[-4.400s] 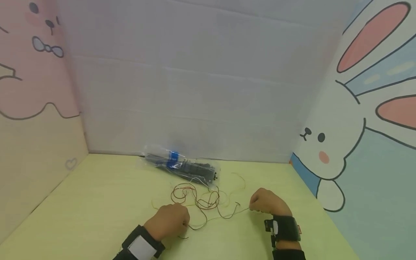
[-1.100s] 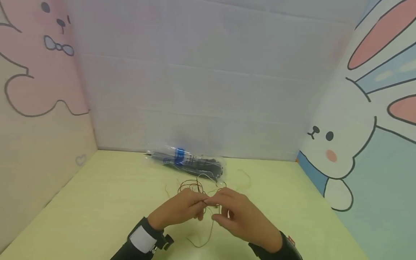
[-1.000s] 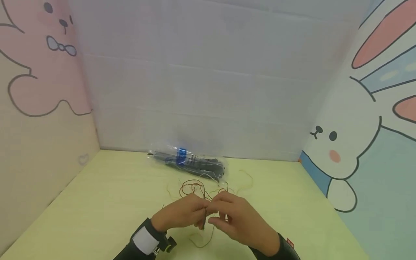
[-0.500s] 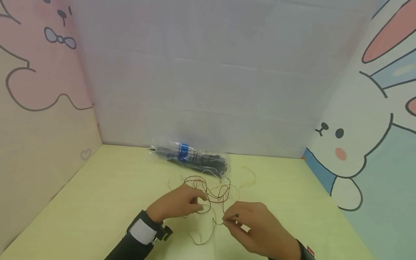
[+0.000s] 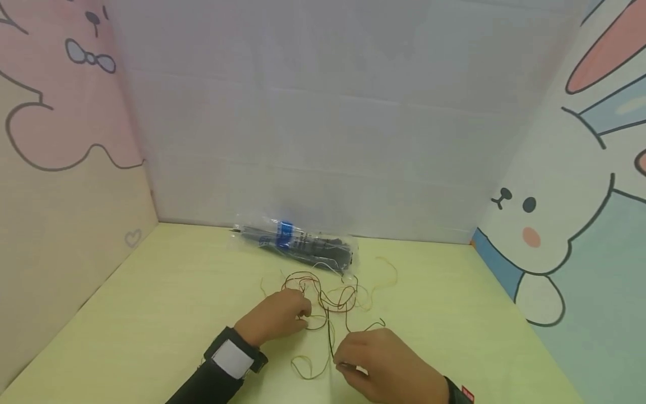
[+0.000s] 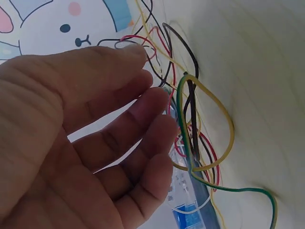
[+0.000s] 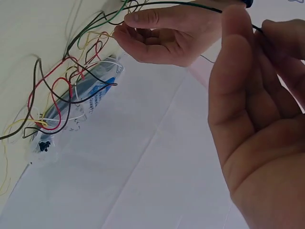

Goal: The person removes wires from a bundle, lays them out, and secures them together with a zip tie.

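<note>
Thumb and fingertips of my right hand (image 5: 391,365) pinch a thin dark wire (image 7: 186,4), which stretches toward the left hand. Most of that grip is hidden in the head view. Near the wires, my left hand (image 5: 275,317) has loosely curled fingers; in the left wrist view nothing shows between its thumb and fingers. Just beyond those fingertips lies a yellow-green wire (image 6: 231,189) bent into a loop. A loose tangle of red, brown and yellow wires (image 5: 337,309) spreads on the table behind both hands.
Against the back wall lies a clear plastic bag (image 5: 303,247) with long dark items and a blue label. A pale yellow wire (image 5: 396,276) curves out right of the tangle. Side walls with cartoon drawings bound the yellow table (image 5: 166,292).
My hands worked close together about a second ago and have since parted. The right hand moved right and nearer with the dark wire. The left shifted slightly left, its fingers curling a little more.
</note>
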`<state>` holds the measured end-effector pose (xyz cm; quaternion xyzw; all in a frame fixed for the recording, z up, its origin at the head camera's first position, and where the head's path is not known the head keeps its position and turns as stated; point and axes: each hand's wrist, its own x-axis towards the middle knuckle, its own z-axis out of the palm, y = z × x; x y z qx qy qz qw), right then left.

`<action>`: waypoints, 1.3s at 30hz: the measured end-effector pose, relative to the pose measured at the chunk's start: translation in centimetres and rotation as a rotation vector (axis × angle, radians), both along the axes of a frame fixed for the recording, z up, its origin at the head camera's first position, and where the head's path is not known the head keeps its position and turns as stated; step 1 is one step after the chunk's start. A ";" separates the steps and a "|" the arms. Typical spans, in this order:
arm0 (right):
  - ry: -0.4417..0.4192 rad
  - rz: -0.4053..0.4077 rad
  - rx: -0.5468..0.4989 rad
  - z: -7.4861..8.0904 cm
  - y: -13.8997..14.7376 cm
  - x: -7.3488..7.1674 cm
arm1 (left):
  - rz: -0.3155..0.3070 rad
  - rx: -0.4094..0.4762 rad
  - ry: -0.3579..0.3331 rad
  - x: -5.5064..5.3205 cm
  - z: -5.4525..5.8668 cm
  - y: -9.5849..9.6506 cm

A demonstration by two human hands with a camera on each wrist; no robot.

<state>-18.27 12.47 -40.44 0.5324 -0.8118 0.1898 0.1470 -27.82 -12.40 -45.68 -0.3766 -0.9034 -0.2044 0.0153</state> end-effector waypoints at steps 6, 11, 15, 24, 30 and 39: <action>0.014 -0.016 0.021 -0.4 0.2 -0.6 | 0.074 0.027 0.151 -1.1 0.3 -0.2; -0.030 -0.032 0.050 -1.1 0.3 -0.9 | 0.063 0.025 0.290 -3.8 0.7 0.5; -0.003 -0.040 0.065 -1.6 0.4 -1.2 | 0.011 -0.029 0.163 -6.2 0.7 1.8; 0.005 -0.034 0.055 -2.1 0.0 -1.7 | 0.008 -0.118 -0.089 -9.0 -1.7 2.9; -0.081 -0.092 0.130 -2.6 -0.4 -2.0 | 0.095 0.027 0.001 -9.8 -2.2 2.5; 0.004 -0.114 0.106 -3.1 -0.6 -2.5 | 0.102 0.052 0.023 -10.7 -1.6 2.4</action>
